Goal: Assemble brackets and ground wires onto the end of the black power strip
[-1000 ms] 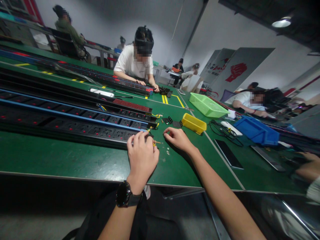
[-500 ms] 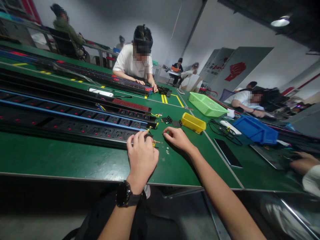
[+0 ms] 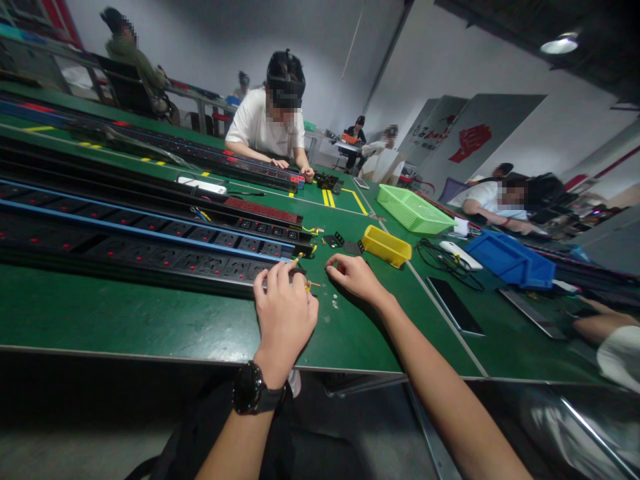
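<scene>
My left hand (image 3: 286,307), with a black watch at the wrist, is closed over the right end of the nearest black socket strip (image 3: 215,268). Yellow-green wire ends and a copper-coloured tip stick out beside its fingers. My right hand (image 3: 353,277) rests on the green table (image 3: 150,320) just right of the strip end, fingers curled together; whatever its fingertips may hold is too small to make out. A blue-edged strip (image 3: 225,239) lies behind the nearest one. Small white bits (image 3: 335,300) lie between my hands.
Beyond my right hand are small black plates (image 3: 353,247), a yellow bin (image 3: 386,246), a green basket (image 3: 415,208), a coiled black cable, a phone (image 3: 455,305) and a blue bin (image 3: 513,259). Across the table a person in white (image 3: 273,127) handles another strip.
Both my hands have stayed practically still. At the far right, a person's arm has shifted slightly left, and the hand of the person across has moved a little.
</scene>
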`<state>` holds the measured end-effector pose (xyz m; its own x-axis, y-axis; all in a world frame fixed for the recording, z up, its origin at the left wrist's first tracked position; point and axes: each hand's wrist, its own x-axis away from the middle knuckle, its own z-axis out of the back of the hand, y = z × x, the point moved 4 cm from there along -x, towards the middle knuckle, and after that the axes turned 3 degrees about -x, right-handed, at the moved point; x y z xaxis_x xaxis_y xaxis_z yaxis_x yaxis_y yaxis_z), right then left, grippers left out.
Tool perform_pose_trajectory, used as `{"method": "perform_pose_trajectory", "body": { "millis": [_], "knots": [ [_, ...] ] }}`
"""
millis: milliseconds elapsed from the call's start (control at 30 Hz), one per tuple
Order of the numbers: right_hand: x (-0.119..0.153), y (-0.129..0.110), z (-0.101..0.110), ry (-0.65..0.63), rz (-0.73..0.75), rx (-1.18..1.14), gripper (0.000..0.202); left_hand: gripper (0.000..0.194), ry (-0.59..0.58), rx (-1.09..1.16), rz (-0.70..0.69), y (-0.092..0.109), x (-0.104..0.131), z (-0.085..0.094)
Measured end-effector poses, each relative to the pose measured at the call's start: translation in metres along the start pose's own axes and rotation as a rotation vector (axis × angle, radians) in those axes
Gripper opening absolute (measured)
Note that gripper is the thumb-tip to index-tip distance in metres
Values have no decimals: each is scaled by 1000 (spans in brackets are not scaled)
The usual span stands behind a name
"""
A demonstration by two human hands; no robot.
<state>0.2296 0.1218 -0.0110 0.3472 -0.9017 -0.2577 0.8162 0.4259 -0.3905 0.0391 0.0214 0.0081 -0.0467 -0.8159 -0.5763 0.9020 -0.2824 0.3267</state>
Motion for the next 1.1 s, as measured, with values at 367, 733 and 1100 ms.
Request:
{"method": "perform_pose_trajectory", "body": {
  "millis": [367,733,1100],
  "knots": [
    [0,-1,0,-3,6,-4,18,15,-15,-37,18,3,-1,0],
    [0,-2,1,-7,-6,0,18,15,6,-2,16,2,0,-1],
    [0,-4,3,-10,-2,6,18,11,33,101,75,-2,-1,-1]
  ]
}}
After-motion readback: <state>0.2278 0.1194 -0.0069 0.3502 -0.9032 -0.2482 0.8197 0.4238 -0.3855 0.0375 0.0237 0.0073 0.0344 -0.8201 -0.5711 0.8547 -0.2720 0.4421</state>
